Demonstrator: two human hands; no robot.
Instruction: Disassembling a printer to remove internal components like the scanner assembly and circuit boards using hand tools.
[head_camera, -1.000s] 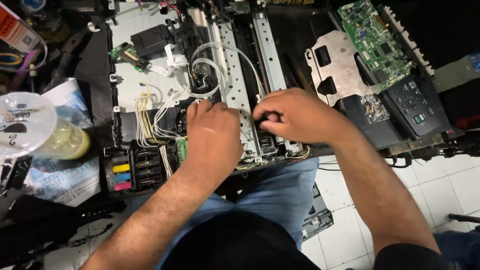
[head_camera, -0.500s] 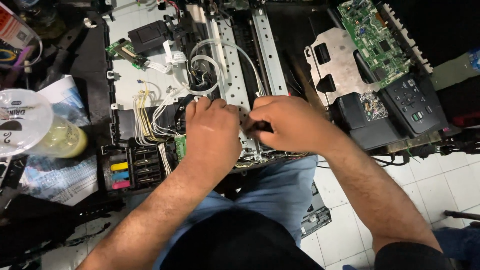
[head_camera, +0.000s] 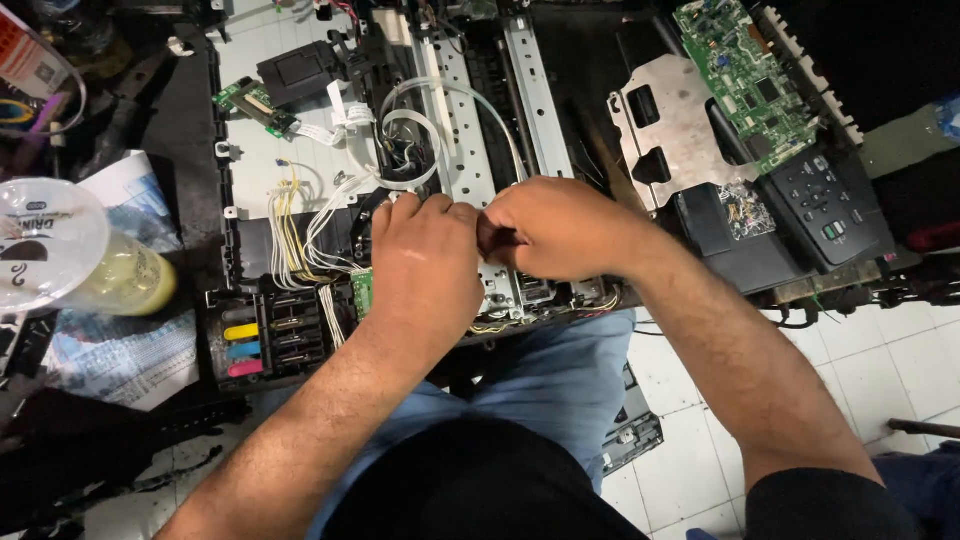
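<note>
While an opened printer (head_camera: 450, 160) is held at frame centre, the left hand (head_camera: 425, 265) is pressed flat on its carriage, grip released | right hand (head_camera: 560, 225) is clenched on a small dark part (head_camera: 497, 238) | ink tanks (head_camera: 262, 335) are seen lower left, green circuit board (head_camera: 745, 70) upper right.

A dark, cluttered tabletop (head_camera: 180, 110) carries an opened printer (head_camera: 300, 170) (its edge over the person's lap), a lidded cup (head_camera: 70, 260) on papers (head_camera: 120, 350) at left, and a green board (head_camera: 745, 70) and keypad panel (head_camera: 825, 205) at right.
</note>
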